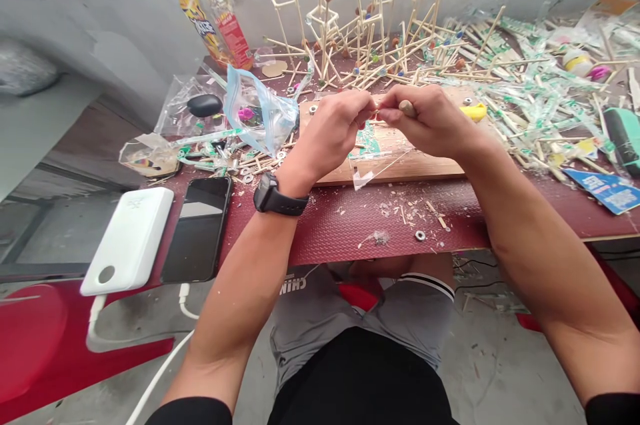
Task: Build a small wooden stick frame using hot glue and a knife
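My left hand (pixel 333 128), with a black watch (pixel 280 195) on its wrist, is closed in a pinch above the wooden board (pixel 430 168). My right hand (pixel 430 115) is closed too, its fingertips meeting those of the left. A tan, round-ended piece (pixel 407 108) sticks out between the right thumb and curled fingers; its kind is unclear. Whatever small thing lies between the meeting fingertips is mostly hidden. Under the hands, clear plastic wrapping with green print (pixel 369 138) rests on the board. A yellow object (pixel 474 112) lies beyond the right wrist.
Behind the board stand thin-stick structures (pixel 327 32) with clay balls. Loose sticks and torn wrappers (pixel 535 98) cover the right side. A bottle (pixel 215 12), a blue-edged plastic bag (pixel 265 112), a phone (pixel 200 228) and a white power bank (pixel 129 238) are left. A nut (pixel 420 236) lies near the front edge.
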A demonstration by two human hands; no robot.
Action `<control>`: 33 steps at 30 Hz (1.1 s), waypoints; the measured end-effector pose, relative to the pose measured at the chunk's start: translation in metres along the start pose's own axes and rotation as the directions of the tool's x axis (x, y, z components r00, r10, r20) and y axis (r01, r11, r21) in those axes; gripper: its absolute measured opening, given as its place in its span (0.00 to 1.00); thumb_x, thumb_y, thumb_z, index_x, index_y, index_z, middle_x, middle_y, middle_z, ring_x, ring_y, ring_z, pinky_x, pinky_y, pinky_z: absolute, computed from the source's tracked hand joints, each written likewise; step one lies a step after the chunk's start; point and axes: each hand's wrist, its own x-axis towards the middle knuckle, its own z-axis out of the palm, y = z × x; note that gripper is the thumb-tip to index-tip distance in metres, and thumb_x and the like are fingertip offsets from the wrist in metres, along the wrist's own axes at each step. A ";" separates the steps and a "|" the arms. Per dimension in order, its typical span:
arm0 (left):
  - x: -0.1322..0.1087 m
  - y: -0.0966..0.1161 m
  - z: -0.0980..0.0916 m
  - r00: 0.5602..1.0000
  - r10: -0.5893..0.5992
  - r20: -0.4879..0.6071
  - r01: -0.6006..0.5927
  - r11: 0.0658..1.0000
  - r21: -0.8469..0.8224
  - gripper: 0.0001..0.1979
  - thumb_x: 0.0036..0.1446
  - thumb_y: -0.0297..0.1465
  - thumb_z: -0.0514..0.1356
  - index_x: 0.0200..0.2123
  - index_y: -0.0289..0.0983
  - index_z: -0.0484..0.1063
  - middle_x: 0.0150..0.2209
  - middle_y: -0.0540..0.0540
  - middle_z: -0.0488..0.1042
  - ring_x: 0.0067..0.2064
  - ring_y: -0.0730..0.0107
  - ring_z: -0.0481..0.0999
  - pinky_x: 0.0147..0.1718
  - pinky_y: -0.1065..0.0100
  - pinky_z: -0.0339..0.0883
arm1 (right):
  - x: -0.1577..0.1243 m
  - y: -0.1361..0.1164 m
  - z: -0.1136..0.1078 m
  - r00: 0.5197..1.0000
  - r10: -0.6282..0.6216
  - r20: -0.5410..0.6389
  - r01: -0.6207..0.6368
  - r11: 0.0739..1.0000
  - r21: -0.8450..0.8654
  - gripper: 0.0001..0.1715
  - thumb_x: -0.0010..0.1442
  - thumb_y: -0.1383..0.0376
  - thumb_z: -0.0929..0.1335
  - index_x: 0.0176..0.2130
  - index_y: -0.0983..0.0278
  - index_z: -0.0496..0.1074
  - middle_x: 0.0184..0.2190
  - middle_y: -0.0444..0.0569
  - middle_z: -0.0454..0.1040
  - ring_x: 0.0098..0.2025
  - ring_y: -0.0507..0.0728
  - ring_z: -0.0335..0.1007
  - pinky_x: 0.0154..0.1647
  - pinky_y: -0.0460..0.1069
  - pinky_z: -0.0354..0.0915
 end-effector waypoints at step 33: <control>-0.001 0.013 -0.002 0.989 -0.123 -0.077 0.121 0.992 -0.036 0.06 0.74 0.28 0.63 0.48 0.45 0.79 0.37 0.48 0.85 0.40 0.62 0.85 0.47 0.57 0.80 | 0.003 0.018 -0.005 0.985 0.072 -0.158 -0.094 0.986 -0.140 0.08 0.65 0.57 0.76 0.36 0.55 0.76 0.21 0.40 0.58 0.28 0.58 0.60 0.36 0.58 0.62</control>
